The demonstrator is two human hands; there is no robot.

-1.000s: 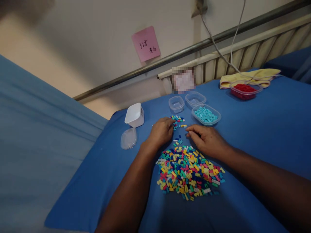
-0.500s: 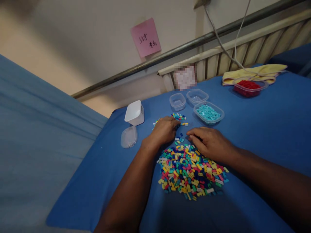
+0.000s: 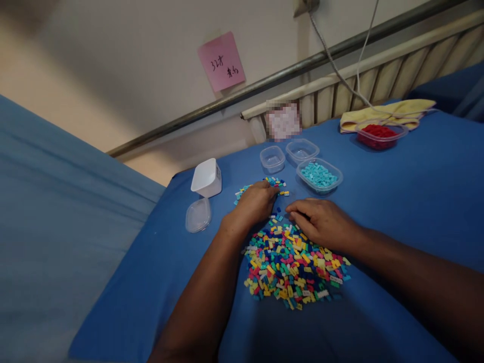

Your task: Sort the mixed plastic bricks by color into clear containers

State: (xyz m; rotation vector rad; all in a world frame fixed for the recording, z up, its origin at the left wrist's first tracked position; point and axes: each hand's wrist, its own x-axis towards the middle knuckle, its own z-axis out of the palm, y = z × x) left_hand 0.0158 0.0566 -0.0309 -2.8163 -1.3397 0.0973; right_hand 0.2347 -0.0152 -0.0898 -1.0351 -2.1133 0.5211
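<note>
A wide heap of small toy building bricks (image 3: 295,267) in mixed colours lies on the blue cloth in front of me. Beyond it, a smaller spread of bricks (image 3: 275,182) is partly covered by my left hand (image 3: 257,202), whose fingers curl down among them; the fingertips are hidden. My right hand (image 3: 325,222) rests at the far right edge of the big heap, thumb and forefinger drawn close together. Whatever it may hold is too small to make out. A few loose bricks (image 3: 276,219) lie between the two hands.
A clear tub of turquoise bricks (image 3: 320,188) stands past my right hand, near two clear tubs (image 3: 272,160). A tub of red bricks (image 3: 381,137) sits by a yellow cloth (image 3: 389,115). Left are a white box (image 3: 207,179) and a clear lid (image 3: 198,216). A railing (image 3: 340,93) runs behind.
The whole view has shifted slightly, moving the scene a little left. Both hands stay in nearly the same places over the bricks.
</note>
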